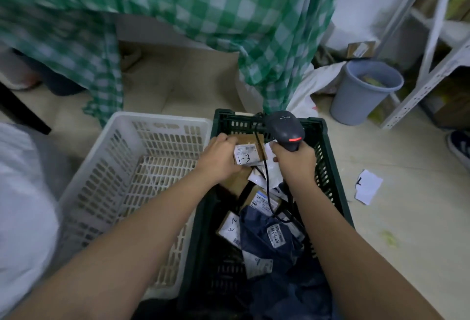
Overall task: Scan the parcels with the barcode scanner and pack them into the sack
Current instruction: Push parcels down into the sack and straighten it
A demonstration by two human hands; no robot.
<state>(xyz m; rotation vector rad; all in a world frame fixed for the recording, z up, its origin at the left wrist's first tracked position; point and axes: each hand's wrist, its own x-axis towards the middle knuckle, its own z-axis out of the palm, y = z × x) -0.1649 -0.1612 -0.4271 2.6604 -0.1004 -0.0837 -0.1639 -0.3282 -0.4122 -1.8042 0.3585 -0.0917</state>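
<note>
My left hand (220, 156) grips a small brown cardboard parcel (250, 142) whose white label reads "1-3", held over the far end of the dark green crate (328, 167). My right hand (296, 160) grips the handle of a dark grey barcode scanner (284, 130), its red light glowing, just right of the parcel. The scanner's black cable hangs down into the crate. Inside the crate lie several more parcels: brown boxes with labels (264, 201), white mailers and a dark blue bag (269, 233) with a label. No sack can be told apart for sure.
A white plastic basket (122, 167) stands left of the green crate. Green checked cloth (203, 14) hangs behind. A grey bin (363, 90) and white metal shelving (437, 52) stand at the right. A white paper scrap (367, 187) lies on the floor.
</note>
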